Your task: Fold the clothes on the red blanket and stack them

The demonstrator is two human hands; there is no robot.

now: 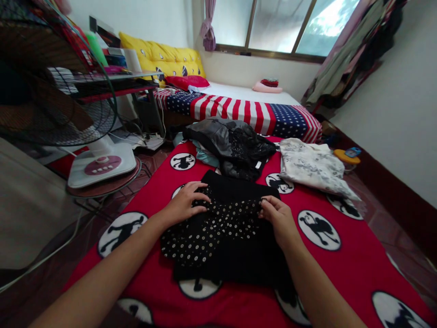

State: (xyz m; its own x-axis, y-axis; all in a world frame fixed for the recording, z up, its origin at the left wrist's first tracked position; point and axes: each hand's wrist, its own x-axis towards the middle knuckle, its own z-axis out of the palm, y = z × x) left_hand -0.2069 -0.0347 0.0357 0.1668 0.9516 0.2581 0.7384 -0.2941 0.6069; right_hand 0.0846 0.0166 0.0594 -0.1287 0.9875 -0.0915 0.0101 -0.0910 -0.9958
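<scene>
A black garment with white dots [201, 234] lies partly bunched over plain black cloth [239, 264] on the red bedspread. My left hand [186, 205] rests on the dotted fabric at its upper left, fingers spread and palm down. At the upper right, my right hand [277, 217] pinches the edge of that dotted fabric between thumb and fingers. Just beyond both hands sits a heap of dark sheer clothes [232, 141] with a small white label showing. A folded white floral garment [312, 166] lies to the right of that heap.
The red bedspread [362, 269] carries round white cat patches. On the left, a fan [102, 166] stands on a round stool. Behind is a bench with a flag-patterned cover [235, 111]. Hanging clothes [355, 54] line the right wall above a yellow stool [346, 157].
</scene>
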